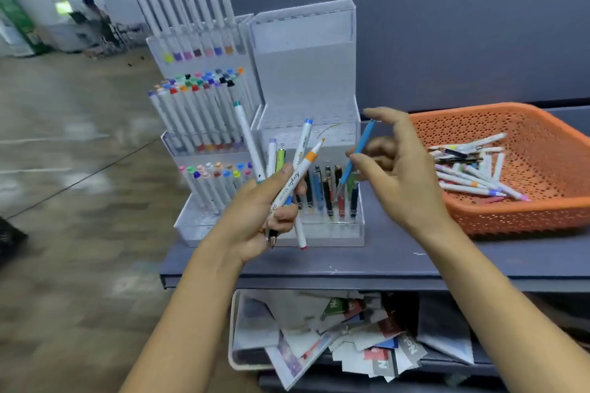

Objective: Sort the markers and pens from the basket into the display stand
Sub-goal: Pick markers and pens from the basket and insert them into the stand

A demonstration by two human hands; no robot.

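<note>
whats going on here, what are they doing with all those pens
A person is sorting pens and markers into a clear display stand. Their left hand grips a bunch of markers and pens, while the right hand pinches a blue pen over the stand's front row, where several upright pens already sit. An orange basket to the right holds loose markers not yet sorted.

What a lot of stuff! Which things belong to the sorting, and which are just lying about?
In the job: orange basket, loose markers in it, display stand, bunch of markers held by left hand, blue pen pinched by right hand.
Lying about: pile of papers down below.
</note>
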